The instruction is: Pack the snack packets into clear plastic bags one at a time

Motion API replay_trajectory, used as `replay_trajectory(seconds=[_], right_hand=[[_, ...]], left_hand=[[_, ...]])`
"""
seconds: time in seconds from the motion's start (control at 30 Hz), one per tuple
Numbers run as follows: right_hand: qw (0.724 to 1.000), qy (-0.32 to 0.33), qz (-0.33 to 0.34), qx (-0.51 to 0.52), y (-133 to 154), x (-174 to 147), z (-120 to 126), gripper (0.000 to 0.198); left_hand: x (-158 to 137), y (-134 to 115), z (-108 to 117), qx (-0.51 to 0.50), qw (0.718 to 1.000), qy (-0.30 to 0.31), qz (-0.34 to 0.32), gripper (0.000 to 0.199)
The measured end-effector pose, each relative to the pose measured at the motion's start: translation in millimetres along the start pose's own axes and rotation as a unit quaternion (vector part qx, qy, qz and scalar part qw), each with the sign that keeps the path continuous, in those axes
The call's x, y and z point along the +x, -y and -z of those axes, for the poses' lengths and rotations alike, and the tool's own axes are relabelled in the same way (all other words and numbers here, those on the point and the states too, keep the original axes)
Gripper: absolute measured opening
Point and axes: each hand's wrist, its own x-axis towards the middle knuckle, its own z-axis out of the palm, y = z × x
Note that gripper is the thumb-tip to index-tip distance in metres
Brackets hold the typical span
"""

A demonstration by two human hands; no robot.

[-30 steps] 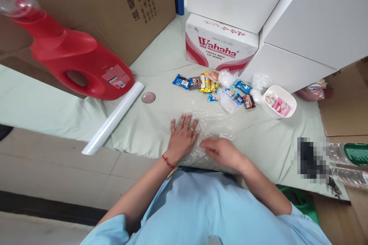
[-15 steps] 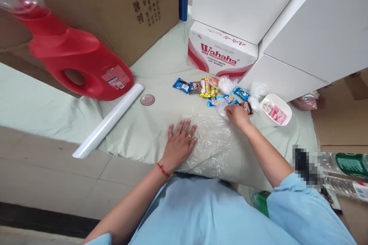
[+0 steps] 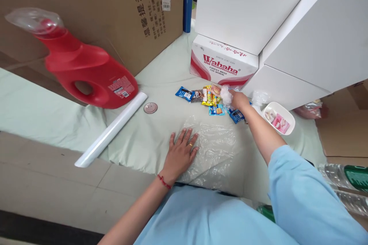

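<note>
My left hand (image 3: 181, 155) lies flat, fingers spread, on a clear plastic sheet or bag (image 3: 215, 153) spread over the cloth. My right hand (image 3: 240, 100) reaches to the small snack packets, its fingers closed at a lump of crumpled clear plastic (image 3: 226, 96); the fingertips are partly hidden. Left of it lie a yellow packet (image 3: 207, 95), a dark brown packet (image 3: 197, 96) and a blue packet (image 3: 184, 93). A light-blue biscuit packet (image 3: 216, 110) and a darker blue packet (image 3: 236, 115) lie nearer me, the latter just below my right wrist.
A white tub (image 3: 291, 124) with a pink packet stands right, beside more crumpled plastic (image 3: 259, 98). Behind are a Wahaha carton (image 3: 224, 63) and white boxes (image 3: 230, 7). Left are a red jug (image 3: 97, 72), a white roll (image 3: 112, 130), a round disc (image 3: 150, 108) and a cardboard box (image 3: 115, 7).
My right hand has moved away from me toward the back of the packets, along with the crumpled plastic at its fingers. My left hand stays flat on the sheet. The view has shifted slightly.
</note>
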Motion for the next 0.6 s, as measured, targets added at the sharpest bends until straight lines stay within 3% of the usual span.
replay_trajectory(seconds=[0.17,0.3,0.4,0.5,0.6], right_hand=[[0.994,-0.096,-0.024,-0.038,-36.0,-13.2,4.5,0.061],[0.995,0.018,0.060,-0.076,-59.3,-25.1,2.4,0.088],[0.992,0.043,0.088,-0.083,-67.4,-28.5,23.6,0.103],[0.991,-0.011,0.067,-0.112,-58.3,-26.2,57.0,0.089],[0.986,-0.065,0.096,-0.121,-20.3,-18.1,70.2,0.063]], left_hand=[[0.0,0.7,0.6,-0.012,1.000,-0.001,-0.002,0.054],[0.3,1.1,1.4,-0.019,1.000,0.002,0.001,0.053],[0.0,1.4,1.6,-0.028,1.000,0.008,-0.001,0.052],[-0.3,1.8,1.4,-0.037,0.999,0.001,-0.001,0.052],[-0.2,2.1,0.9,-0.040,0.999,-0.004,-0.002,0.052]])
